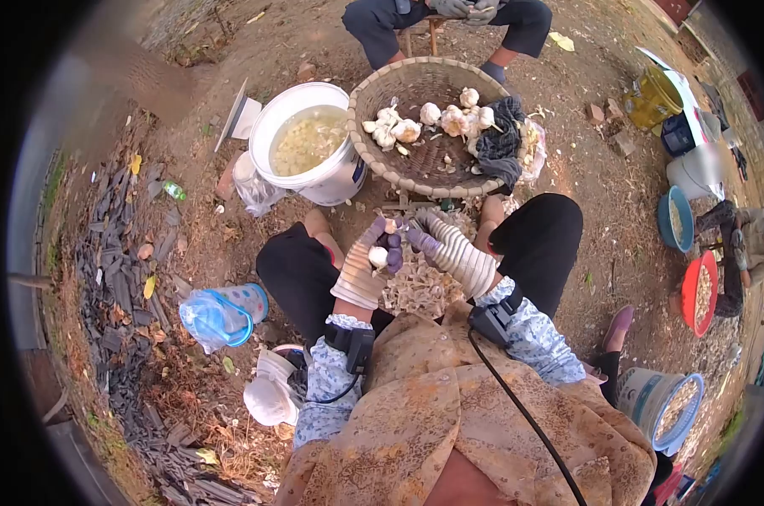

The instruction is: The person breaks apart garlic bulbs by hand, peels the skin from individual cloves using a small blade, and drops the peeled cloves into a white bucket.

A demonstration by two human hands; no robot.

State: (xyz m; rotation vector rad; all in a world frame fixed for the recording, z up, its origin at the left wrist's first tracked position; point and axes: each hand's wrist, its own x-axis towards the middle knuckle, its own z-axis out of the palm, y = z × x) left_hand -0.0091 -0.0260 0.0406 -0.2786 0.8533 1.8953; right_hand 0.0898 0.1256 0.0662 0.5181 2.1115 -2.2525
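My left hand (372,257), in a striped glove with purple fingertips, is closed around garlic cloves (377,256) between my knees. My right hand (449,250), gloved the same way, meets it at the fingertips, its fingers pressed together; what they pinch is too small to make out. Beneath both hands lies a heap of garlic skins (419,287). Just beyond them a wicker basket (367,160) holds garlic bulbs (454,121) and a dark cloth (500,139). Left of the basket, a white bucket (319,187) contains peeled cloves in water.
A person with gloved hands (468,10) sits beyond the basket. At left are a blue-rimmed pail (245,308) and a white cloth item (270,395). Right side: a red basin (700,293), a blue basin (676,219), a bucket (647,396) and another person (757,244).
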